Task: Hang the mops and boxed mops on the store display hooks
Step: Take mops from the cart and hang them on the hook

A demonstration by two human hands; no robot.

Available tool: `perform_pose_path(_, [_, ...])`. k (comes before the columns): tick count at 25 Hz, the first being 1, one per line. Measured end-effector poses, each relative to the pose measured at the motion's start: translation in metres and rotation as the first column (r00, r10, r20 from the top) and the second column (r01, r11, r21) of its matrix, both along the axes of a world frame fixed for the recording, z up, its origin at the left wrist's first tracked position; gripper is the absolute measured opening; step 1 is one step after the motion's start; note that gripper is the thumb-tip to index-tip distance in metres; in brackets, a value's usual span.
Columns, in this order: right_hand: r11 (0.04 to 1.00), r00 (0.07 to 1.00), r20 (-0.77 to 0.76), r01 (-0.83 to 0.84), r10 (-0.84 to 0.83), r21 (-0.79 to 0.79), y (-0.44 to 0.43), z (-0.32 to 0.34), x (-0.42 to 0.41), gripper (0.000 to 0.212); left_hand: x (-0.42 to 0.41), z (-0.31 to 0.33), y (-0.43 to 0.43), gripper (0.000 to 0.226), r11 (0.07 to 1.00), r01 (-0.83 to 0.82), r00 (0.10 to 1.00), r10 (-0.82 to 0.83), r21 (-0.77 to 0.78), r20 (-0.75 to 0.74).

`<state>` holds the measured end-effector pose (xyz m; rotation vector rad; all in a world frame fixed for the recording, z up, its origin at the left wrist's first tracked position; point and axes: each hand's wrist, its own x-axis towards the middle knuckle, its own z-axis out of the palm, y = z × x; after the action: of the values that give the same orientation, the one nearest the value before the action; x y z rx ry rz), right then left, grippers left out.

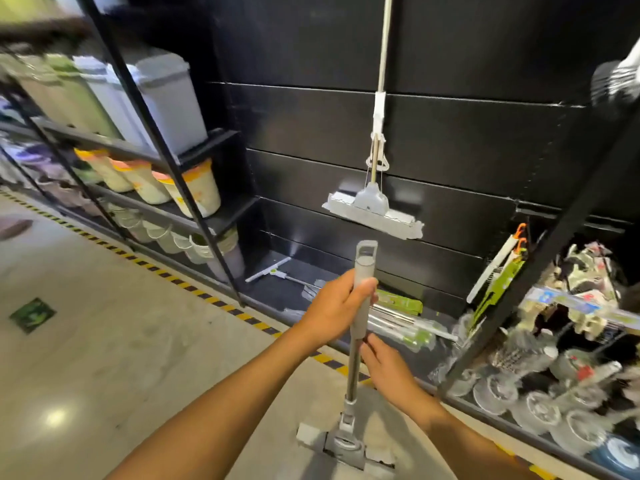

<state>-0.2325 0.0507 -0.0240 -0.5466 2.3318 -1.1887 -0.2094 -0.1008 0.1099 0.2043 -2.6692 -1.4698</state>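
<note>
— Where was the mop when you looked over?

— Upright in front of the person, its grey head down on the pale floor, the pole rising between both arms. The grey handle grip with its hanging loop stood a little above the hands.

— And the hands?

— The left hand was wrapped around the grey grip, thumb pressed across the front of it. The right hand sat lower, just where the grip meets the metal pole, fingers touching the pole; I couldn't tell whether it was fully closed on it or only steadying it.

— Anything hung up already?

— 1 mop hung against the black slatted back panel, straight beyond the held one and higher, its flat pad tilted. On the bottom shelf behind the yellow-and-black floor tape lay more mops: a white one to the left, and wrapped ones with green packaging just past the hands.

— What was either side?

— Bins and buckets on the left rack, 2 long packaged items with orange hooks hanging to the right. Those were blurred.
</note>
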Motion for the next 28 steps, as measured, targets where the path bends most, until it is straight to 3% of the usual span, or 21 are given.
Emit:
perform_pose_path(7, [0.997, 0.993, -0.096, -0.068, 0.064, -0.037, -0.098, 0.048, -0.091, 0.021, -0.082, 0.039, -0.098, 0.038, 0.995, -0.07, 0.989, 0.079, 0.076, -0.126])
perform_pose_path(15, [0.995, 0.963, -0.267, -0.001, -0.025, -0.099, -0.18, 0.135, -0.184, 0.024, -0.185, 0.134, -0.202, 0.038, 0.95, 0.205, 0.964, -0.155, 0.234, -0.214])
perform_pose_path(19, [0.985, 0.922, -0.366, 0.08, -0.13, -0.15, -0.204, 0.192, -0.218, 0.024, -0.23, 0.198, -0.227, 0.049, 0.922, 0.328, 0.923, -0.267, 0.203, -0.279])
perform_pose_path(22, [0.972, 0.89, -0.406, 0.139, -0.206, -0.188, -0.217, 0.239, -0.238, 0.036, -0.26, 0.245, -0.237, 0.055, 0.902, 0.401, 0.883, -0.335, 0.157, -0.329])
perform_pose_path(28, [0.95, 0.815, -0.496, 0.208, -0.3, -0.232, -0.228, 0.317, -0.271, 0.023, -0.3, 0.329, -0.241, 0.047, 0.903, 0.416, 0.844, -0.341, 0.105, -0.415])
